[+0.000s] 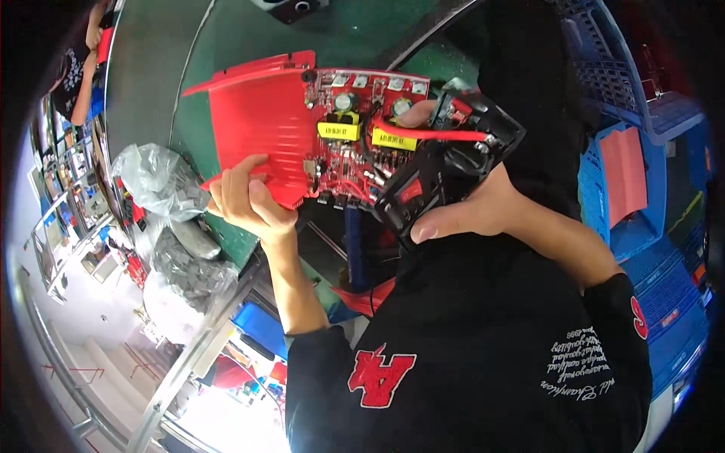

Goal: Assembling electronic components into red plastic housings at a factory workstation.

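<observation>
A red ribbed metal casing point(253, 124) is in front of me, and a red circuit board point(343, 162) sticks out of its right end. The board carries yellow-wrapped transformers, round capacitors and small parts. My left hand point(253, 200) grips the casing at its near left edge, fingers bent over the red surface. My right hand point(479, 208) is closed round a black plastic end panel point(445, 166), its thumb along the near side and a fingertip showing beyond the far side. A thick red wire point(445, 135) runs from the board to this panel.
Clear plastic bags point(162, 185) lie at the left edge of the green work table point(249, 26). Blue crates point(627, 181) stand at the right, one with a pink sheet in it. A black object point(291, 7) sits at the far edge. Another person point(75, 83) is at the upper left.
</observation>
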{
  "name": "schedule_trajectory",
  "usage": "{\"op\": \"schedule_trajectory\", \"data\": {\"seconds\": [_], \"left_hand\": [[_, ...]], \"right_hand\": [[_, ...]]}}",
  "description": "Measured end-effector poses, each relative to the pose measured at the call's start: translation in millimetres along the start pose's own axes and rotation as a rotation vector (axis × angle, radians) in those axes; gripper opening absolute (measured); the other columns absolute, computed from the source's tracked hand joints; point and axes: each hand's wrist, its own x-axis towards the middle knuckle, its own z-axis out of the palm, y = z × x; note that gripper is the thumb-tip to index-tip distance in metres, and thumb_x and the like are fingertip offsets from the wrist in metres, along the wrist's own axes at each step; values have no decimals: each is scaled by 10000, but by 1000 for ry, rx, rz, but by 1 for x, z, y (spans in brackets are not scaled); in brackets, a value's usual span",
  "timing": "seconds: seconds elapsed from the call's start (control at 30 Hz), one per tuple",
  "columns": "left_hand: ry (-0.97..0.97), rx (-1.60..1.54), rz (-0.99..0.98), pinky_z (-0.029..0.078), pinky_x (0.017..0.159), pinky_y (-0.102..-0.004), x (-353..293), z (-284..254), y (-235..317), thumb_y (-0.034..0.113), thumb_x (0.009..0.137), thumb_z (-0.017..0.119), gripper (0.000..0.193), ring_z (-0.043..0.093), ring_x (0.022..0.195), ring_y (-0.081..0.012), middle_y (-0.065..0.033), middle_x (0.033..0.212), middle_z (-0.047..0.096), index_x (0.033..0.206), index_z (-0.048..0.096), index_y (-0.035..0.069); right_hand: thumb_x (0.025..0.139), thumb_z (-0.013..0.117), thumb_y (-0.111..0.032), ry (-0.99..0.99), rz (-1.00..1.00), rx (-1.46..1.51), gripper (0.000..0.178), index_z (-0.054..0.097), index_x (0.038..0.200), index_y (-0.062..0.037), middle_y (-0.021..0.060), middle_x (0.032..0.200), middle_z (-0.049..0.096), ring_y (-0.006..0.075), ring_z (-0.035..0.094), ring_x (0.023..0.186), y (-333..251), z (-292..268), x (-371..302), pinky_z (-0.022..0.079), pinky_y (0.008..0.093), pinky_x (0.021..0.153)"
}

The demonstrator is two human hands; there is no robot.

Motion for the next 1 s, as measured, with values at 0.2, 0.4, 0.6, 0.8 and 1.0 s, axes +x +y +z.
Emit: {"op": "schedule_trajectory", "data": {"seconds": [0.2,0.4,0.6,0.8,1.0], "left_hand": [[-46,17,-37,362,650,-351,6,-6,9,226,831,389,330,464,609,-193,-86,739,668,698,621,32],[-41,5,29,372,647,-355,-1,-2,-8,214,832,386,337,460,603,-196,-97,754,672,676,609,16],[-105,-16,-48,331,689,-352,5,-8,4,249,799,404,329,440,644,-186,-60,724,606,803,661,44],[-40,-34,-229,275,739,-350,-1,-4,10,301,776,445,443,450,691,-184,-17,705,549,1079,630,35],[-67,63,-209,261,741,-358,-9,-6,5,311,809,461,353,467,710,-198,-25,746,545,1012,643,86]], "right_hand": [[560,939,-226,-61,-78,-147,960,419,1336,-7,87,1339,432,198,439,1241,-1,-1,1,355,372,1047],[558,941,-244,-68,-97,-144,962,421,1331,-3,93,1326,446,204,424,1252,0,-4,8,334,382,1059],[590,924,-174,-98,-122,-148,910,419,1327,-3,94,1318,459,199,439,1244,-3,9,15,351,383,1048],[655,865,-62,9,11,-119,781,445,1311,-14,85,1284,516,172,528,1171,-18,26,41,429,349,989],[710,732,-43,220,204,23,596,483,1251,-9,63,1098,621,169,613,1009,-12,32,34,490,333,906]]}}
